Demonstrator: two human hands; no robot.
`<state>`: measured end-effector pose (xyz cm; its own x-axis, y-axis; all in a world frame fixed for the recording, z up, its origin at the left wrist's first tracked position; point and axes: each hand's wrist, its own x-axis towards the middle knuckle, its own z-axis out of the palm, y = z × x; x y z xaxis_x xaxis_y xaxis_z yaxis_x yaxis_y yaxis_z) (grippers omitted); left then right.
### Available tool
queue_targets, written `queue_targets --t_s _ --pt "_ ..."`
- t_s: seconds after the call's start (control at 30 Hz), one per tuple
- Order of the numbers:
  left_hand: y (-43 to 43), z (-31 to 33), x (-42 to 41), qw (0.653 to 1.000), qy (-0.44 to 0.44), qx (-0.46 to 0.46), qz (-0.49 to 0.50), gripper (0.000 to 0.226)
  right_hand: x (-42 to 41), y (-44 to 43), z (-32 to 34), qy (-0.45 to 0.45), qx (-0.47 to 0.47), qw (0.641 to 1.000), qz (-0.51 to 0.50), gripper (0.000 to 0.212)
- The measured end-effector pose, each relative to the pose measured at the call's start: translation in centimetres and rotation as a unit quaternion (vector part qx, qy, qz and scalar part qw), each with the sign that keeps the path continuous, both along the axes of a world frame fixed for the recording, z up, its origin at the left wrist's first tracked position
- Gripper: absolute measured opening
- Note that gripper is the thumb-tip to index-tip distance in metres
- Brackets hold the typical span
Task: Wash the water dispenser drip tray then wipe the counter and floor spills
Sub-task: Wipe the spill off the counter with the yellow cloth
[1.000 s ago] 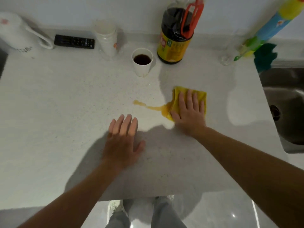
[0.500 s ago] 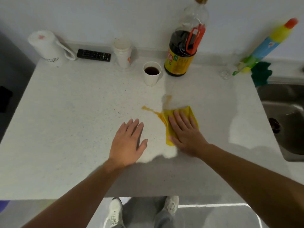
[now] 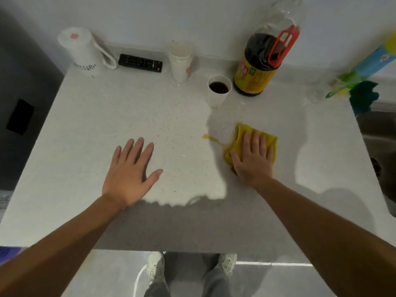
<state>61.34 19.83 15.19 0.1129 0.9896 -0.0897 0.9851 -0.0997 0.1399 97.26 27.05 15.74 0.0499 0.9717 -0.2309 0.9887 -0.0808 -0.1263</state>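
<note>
Right of frame centre: right hand (image 3: 252,159), fingers straight, pressing yellow cloth (image 3: 240,136) flat on counter (image 3: 107,125) beside orange spill (image 3: 211,138); left hand (image 3: 130,174) lies open, empty, lower left of centre.

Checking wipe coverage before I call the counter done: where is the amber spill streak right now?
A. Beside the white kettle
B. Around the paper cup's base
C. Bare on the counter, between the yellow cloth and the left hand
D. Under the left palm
C: the amber streak lies uncovered on the counter, running out from the yellow cloth toward the left hand, while the right hand presses flat on the cloth.
</note>
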Motion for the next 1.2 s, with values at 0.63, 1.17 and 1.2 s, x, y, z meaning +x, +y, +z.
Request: queue_targets --t_s 0.63,1.17,1.2 --pt "0.1 -0.1 -0.1 1.000 0.009 -0.002 -0.008 0.081 -0.8 -10.4 -0.3 0.004 0.032 0.974 0.226 0.083" --pt "0.2 -0.5 -0.2 1.000 0.007 0.008 -0.005 0.082 -6.5 4.1 -0.4 -0.027 0.030 0.963 0.267 0.084" --pt "0.1 -0.5 -0.1 1.000 0.009 0.011 -0.004 0.082 -6.4 3.3 -0.2 -0.027 0.025 0.956 0.292 0.085"
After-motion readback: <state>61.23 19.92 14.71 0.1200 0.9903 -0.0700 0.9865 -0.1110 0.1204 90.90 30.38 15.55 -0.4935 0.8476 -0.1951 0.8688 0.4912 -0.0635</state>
